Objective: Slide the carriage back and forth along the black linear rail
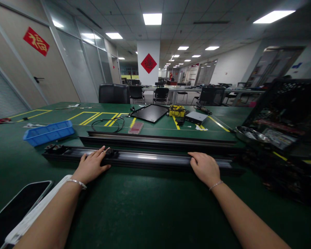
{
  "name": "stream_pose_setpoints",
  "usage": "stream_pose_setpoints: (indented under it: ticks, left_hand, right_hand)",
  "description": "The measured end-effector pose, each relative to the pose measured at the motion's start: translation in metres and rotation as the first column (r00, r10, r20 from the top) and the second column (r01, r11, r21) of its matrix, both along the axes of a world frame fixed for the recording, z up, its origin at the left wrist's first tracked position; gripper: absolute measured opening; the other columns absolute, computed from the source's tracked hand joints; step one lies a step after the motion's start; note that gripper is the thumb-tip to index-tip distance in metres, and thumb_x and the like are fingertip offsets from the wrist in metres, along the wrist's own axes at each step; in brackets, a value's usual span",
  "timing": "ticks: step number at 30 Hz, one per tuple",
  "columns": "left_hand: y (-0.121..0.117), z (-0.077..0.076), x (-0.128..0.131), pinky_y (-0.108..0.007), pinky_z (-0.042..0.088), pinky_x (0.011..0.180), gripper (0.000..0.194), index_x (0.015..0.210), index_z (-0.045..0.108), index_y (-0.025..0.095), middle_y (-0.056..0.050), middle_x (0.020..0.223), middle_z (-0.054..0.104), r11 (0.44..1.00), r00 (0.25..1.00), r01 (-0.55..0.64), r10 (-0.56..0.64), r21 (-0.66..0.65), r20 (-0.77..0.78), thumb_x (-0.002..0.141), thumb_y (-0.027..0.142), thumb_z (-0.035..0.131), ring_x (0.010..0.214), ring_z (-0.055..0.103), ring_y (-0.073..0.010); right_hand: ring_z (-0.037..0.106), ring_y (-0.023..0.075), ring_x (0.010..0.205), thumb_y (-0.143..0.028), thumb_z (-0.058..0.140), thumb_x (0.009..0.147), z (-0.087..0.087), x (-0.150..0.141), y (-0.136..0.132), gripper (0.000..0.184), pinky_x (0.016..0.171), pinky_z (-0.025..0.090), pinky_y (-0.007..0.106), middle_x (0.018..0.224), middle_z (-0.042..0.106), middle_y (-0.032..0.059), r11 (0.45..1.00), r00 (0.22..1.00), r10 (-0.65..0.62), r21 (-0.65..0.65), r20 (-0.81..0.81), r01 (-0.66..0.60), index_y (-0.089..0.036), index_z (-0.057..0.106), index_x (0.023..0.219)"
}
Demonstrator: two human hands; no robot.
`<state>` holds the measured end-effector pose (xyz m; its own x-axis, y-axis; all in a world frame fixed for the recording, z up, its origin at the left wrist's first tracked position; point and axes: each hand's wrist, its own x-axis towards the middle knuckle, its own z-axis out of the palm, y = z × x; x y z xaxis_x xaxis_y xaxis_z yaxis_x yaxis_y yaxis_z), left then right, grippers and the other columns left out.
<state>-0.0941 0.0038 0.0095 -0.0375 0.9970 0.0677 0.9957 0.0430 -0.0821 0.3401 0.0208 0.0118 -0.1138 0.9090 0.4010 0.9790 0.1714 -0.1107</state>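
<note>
The near black rail (150, 158) lies lengthwise across the green worktop (134, 211), just in front of a second black rail (158, 139), with a blue bin (49, 133) near its left end. The left hand (91, 166) rests over the near rail, thumb and fingers apart, beside a small black block (110, 152); the right hand (206, 167) rests towards the right end, fingers partly curled. Whether either grip is clamped on the rail cannot be determined.

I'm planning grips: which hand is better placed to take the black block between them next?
Left hand, probably: it lies close beside the black block, while the right hand rests farther along the rail.
</note>
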Motion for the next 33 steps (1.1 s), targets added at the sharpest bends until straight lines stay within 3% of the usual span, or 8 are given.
stream_pose_setpoints:
  ticks: [33]
  left_hand:
    - [0.0035,-0.0028,0.0001,-0.061,0.025,0.099,0.068,0.139,0.034,0.026,-0.008,0.15,0.024,1.0,1.0,0.002,-0.002,0.017,-0.006,0.076,0.049,0.045,0.124,0.04,-0.0367]
  right_hand:
    - [0.059,0.0202,0.1,-0.024,0.035,0.083,-0.0001,0.0,0.0,0.039,0.087,0.041,0.037,0.109,0.067,0.0043,1.0,1.0,0.001,-0.009,-0.002,-0.001,-0.02,0.065,0.106]
